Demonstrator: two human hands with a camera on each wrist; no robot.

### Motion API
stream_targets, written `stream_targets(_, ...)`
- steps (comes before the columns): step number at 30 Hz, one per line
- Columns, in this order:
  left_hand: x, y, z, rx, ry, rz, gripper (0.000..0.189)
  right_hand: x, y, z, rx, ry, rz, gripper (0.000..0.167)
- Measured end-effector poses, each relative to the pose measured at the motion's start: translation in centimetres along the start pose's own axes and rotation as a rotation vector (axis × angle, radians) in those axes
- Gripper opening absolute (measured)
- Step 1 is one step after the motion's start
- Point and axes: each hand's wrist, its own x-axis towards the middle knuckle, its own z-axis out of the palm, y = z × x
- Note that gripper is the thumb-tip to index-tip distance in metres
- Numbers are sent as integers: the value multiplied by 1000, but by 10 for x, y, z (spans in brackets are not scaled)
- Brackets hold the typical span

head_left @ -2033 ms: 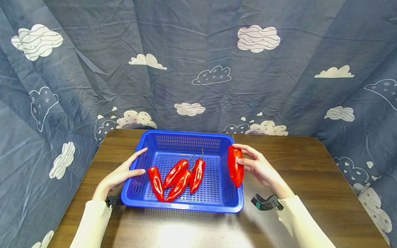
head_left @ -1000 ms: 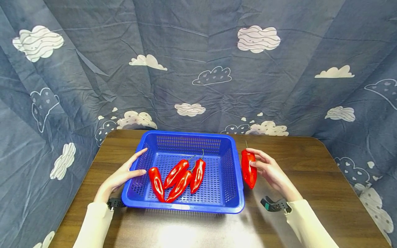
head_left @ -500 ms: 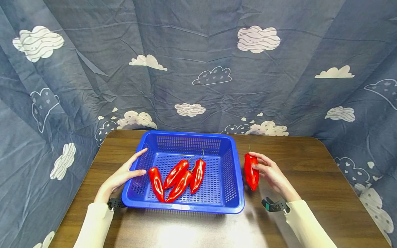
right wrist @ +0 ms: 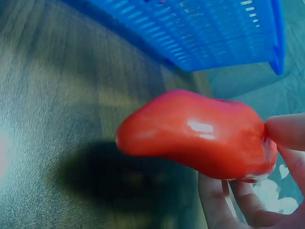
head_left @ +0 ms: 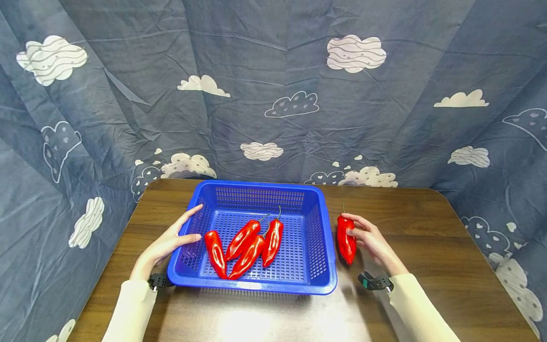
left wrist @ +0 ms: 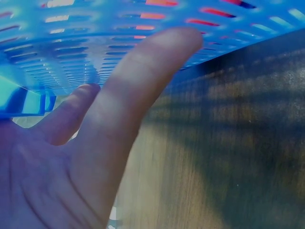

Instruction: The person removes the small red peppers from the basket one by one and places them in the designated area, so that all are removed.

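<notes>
My right hand (head_left: 371, 238) pinches a glossy red pepper (head_left: 345, 243) between thumb and fingers, just right of the blue basket (head_left: 290, 288). The pepper's green stem points away from me and its tip toward me. In the right wrist view, a dark shadow lies on the table beneath this pepper (right wrist: 190, 129). At the basket's left side, my left hand (head_left: 167, 243) rests with thumb and fingers fairly straight and spread against the rim. Several more red peppers (head_left: 243, 240) lie in the basket, grouped toward its front and middle.
The basket has slotted walls and a grid floor, and stands on a brown wooden table (head_left: 410, 223). Behind the table hangs a grey-blue curtain (head_left: 290, 128) with white clouds. Each wrist wears a black strap (head_left: 376, 282).
My right hand has carried the pepper from over the basket's right rim out to the right, then slightly down toward the table. The left hand and the basket stay almost still.
</notes>
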Motion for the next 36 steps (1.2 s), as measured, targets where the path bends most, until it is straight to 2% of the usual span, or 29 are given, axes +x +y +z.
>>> stream_targets(15, 1, 0, 0, -17, -5, 6, 75, 9, 9, -1, -91, 51, 23, 46)
stream_targets(27, 1, 2, 1, 2, 5, 7, 75, 11, 12, 2, -182, 47, 27, 47)
stream_targets(36, 0, 0, 0, 4, 9, 17, 75, 9, 14, 2, -171, 83, 40, 45)
